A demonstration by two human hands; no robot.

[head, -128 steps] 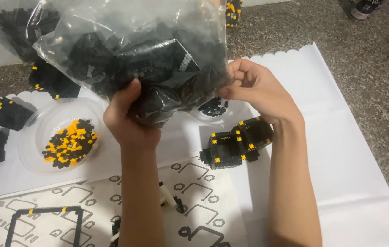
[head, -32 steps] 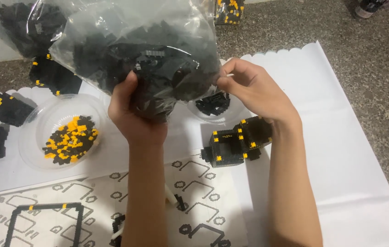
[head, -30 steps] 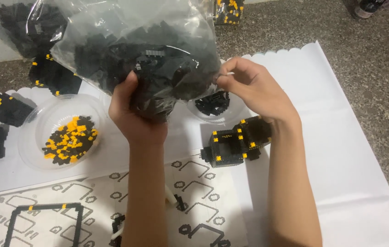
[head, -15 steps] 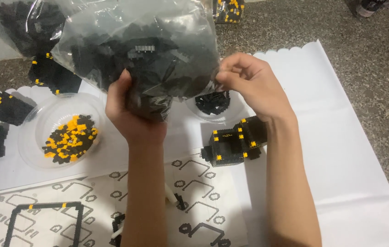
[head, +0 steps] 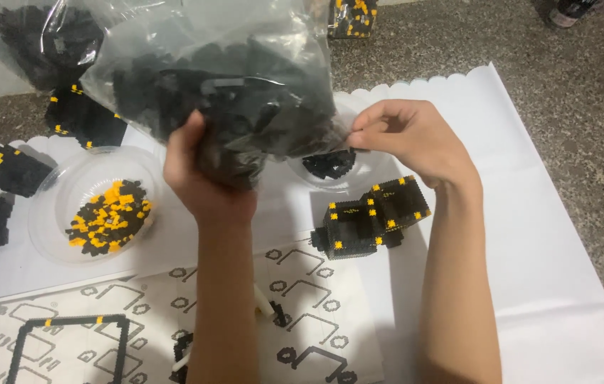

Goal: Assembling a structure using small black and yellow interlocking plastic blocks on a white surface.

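Right hand rose, pinching bag edge.

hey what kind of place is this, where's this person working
Probably a home or hobby spot on a speckled stone floor: white paper sheet, a clear bag of black bricks held in both hands, a half-built block model, and an instruction sheet.

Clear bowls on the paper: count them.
2. One bowl at left holds black and orange bits; the other bowl sits mostly hidden under the bag. More may be hidden.

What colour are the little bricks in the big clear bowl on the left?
Black and orange-yellow mixed, in the clear bowl; the head view shows it.
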